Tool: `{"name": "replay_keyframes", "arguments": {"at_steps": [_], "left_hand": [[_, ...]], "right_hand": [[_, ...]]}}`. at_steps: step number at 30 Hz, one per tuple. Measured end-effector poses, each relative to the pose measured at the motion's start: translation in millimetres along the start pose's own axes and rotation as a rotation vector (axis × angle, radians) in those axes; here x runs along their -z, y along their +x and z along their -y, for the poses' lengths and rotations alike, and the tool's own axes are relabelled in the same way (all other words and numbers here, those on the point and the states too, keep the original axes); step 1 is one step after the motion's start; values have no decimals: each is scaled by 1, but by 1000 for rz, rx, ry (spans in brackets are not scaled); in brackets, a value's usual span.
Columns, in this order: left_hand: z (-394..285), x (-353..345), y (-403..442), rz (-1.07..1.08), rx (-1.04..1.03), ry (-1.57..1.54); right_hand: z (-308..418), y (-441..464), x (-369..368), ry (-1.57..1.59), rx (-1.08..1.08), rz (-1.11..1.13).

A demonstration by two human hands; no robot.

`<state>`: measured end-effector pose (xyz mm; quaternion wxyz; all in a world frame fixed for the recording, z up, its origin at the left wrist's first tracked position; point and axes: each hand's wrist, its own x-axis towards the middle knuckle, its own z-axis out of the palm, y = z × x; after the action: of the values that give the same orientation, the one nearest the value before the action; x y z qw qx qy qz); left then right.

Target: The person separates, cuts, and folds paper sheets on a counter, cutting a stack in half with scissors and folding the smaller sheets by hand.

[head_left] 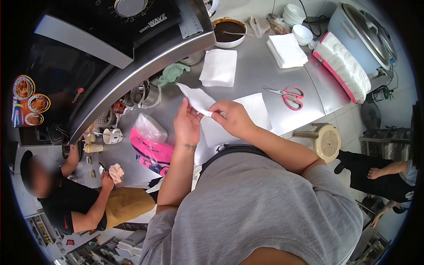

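Observation:
Both of my hands hold a folded white paper sheet (195, 98) above the steel counter. My left hand (185, 123) supports it from below, palm turned up and fingers curled against its underside. At the near end, my right hand (233, 118) pinches the paper between thumb and fingers. Under and beyond my right forearm lie larger white sheets (256, 110), flat on the counter. A stack of white paper (219, 67) is farther back, and another stack (287, 51) sits to its right. Scissors with pink handles (289, 96) rest right of my right hand.
A pink plastic pack (150, 152) and a green cloth (174, 74) lie to the left. Behind are a bowl of dark sauce (229, 37), white bowls (293, 15) and a large cooker (360, 37). A co-worker (79, 194) stands left; other people and a stool (327, 142) are right.

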<state>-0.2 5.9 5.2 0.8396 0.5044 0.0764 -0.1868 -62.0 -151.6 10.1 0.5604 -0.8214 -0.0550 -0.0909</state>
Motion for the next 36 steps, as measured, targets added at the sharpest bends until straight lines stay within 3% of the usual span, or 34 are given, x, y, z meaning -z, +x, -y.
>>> {"name": "replay_keyframes", "arguments": {"at_steps": [2, 4, 8, 14, 17, 23, 29, 32, 36], "left_hand": [[3, -12, -12, 123, -83, 138], [10, -28, -28, 258, -157, 253], [13, -38, -38, 320, -52, 152], [18, -32, -40, 320, 32, 5], [14, -35, -44, 311, -13, 72], [13, -36, -47, 322, 2, 2], [21, -16, -38, 316, 214, -118], [23, -16, -37, 254, 218, -141], [12, -17, -38, 349, 185, -135]], "right_hand": [[15, 0, 3, 262, -312, -43], [9, 1, 0, 453, -316, -76], [6, 1, 0, 611, -323, -64], [7, -2, 1, 400, -295, -25], [12, -4, 1, 324, -341, -11], [10, -4, 3, 515, -430, 36], [-3, -3, 2, 714, -538, 102], [-10, -7, 11, 877, -544, 140], [-10, -6, 36, 1139, -549, 32]]}}
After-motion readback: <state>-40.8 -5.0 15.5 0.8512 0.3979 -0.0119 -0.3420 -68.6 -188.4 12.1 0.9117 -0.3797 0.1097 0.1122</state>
